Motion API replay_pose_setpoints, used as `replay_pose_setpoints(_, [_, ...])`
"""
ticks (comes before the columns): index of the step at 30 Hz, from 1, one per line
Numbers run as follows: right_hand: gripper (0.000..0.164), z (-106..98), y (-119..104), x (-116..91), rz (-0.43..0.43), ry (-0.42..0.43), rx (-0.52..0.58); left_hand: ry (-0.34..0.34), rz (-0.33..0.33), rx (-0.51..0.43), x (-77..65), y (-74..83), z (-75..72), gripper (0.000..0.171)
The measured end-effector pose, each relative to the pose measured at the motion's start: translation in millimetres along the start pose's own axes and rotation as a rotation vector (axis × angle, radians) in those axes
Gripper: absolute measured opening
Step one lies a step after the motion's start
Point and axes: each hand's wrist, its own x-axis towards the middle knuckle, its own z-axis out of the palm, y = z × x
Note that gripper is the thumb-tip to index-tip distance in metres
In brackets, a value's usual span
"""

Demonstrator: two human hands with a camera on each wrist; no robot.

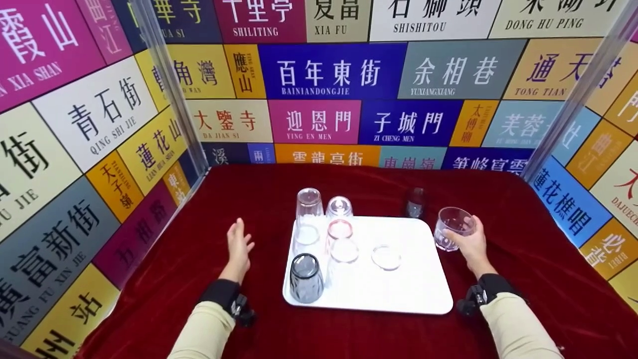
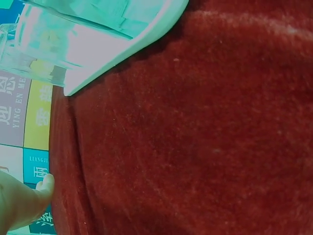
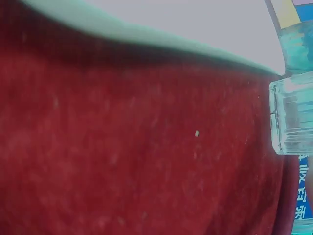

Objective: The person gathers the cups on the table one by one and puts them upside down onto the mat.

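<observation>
At the right, my right hand (image 1: 473,245) grips a clear drinking glass (image 1: 454,225) from its side, just past the tray's right edge. In the right wrist view, the base of that glass (image 3: 296,117) shows beside the tray's corner. My left hand (image 1: 239,248) is raised left of the tray with fingers extended and nothing in it; part of it (image 2: 24,201) enters the left wrist view. On the white tray (image 1: 413,289), a grey-tinted glass (image 1: 306,281) stands at the front left. Behind it are several clear glasses and one with a pinkish rim (image 1: 340,229).
A small dark glass or bottle (image 1: 414,204) stands behind the tray's back right corner. A tall clear glass (image 1: 309,202) is at the back left. Dark red cloth (image 1: 239,189) covers the table, with sign-covered walls (image 1: 324,70) and clear posts around it.
</observation>
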Motion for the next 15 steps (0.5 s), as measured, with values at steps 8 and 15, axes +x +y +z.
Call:
replay_pose_setpoints(8, [0.08,4,-31,-6,-0.032,0.076,0.186,-0.001,0.053,-0.001,-1.2,9.4,5.7,0.066])
replay_pose_setpoints(15, [0.068,33,-73,-19,-0.093,0.039,0.729,0.03,0.157,-0.051,-2.0,21.5,29.7,0.059])
